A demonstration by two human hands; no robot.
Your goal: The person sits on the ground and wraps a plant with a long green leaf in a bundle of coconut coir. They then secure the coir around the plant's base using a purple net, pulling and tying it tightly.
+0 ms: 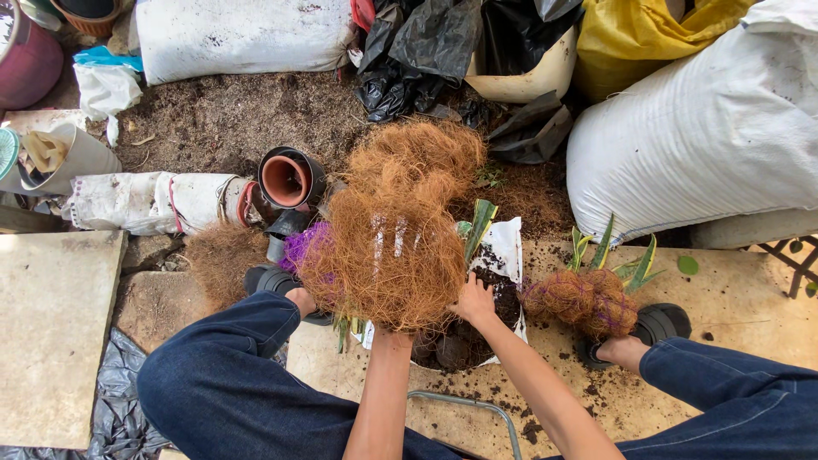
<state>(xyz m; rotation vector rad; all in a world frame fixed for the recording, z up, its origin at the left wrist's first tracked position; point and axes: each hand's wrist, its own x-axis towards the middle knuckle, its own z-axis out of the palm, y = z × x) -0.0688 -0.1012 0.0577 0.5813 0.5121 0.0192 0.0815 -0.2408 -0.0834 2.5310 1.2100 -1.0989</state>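
Two bare hands work low in the middle of the view, seen from above by a seated person in blue jeans. The left hand [388,328] is buried under a large mat of orange-brown coconut fibre [396,230], so only the wrist shows and I cannot tell whether its fingers are closed. The right hand [474,300] rests with fingers curled at the right edge of the same fibre, touching it, just above a white bag of dark soil [503,264] that lies open between the knees. A green, yellow-edged leaf [479,223] stands up between the fibre and the bag. A patch of purple netting [298,245] peeks out at the fibre's left edge. To the right, near the person's foot in a black sandal [660,324], sits a finished ball of fibre wrapped round a small plant [590,294] with striped leaves, resting on a pale stone slab [750,298] scattered with soil crumbs. Further out, loose fibre and soil cover the ground. A terracotta-coloured pot [285,179] nested in a black one lies on its side to the upper left. Large white sacks [707,128], a yellow sack [639,34] and black plastic bags [426,43] ring the far edge.
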